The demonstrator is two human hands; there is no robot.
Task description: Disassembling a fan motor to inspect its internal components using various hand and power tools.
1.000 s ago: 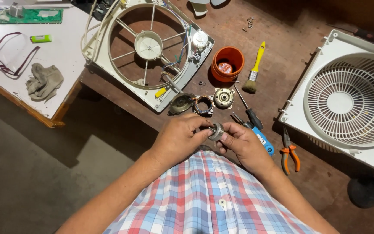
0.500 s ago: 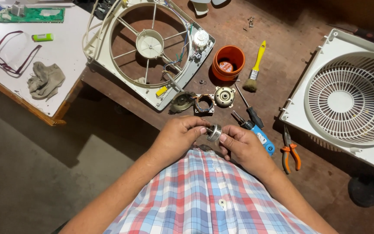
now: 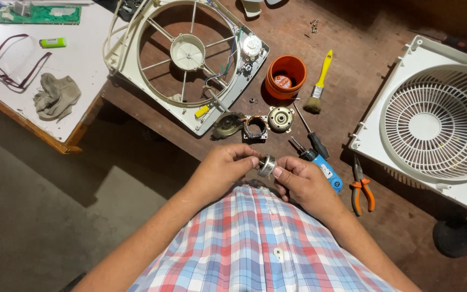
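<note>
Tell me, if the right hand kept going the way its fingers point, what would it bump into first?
Likely the small round metal part it already pinches, then the left hand on the other side. The right hand points left, toward them.

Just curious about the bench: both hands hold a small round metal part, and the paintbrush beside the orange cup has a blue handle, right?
Not quite. In the head view the paintbrush beside the orange cup has a yellow handle. Both the left hand and right hand do hold the round metal part.

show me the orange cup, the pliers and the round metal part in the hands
orange cup [image 3: 286, 69]: head view, on its rim
pliers [image 3: 361, 190]: head view, on an orange handle
round metal part [image 3: 266, 165]: head view, on its shiny side between both hands
</note>
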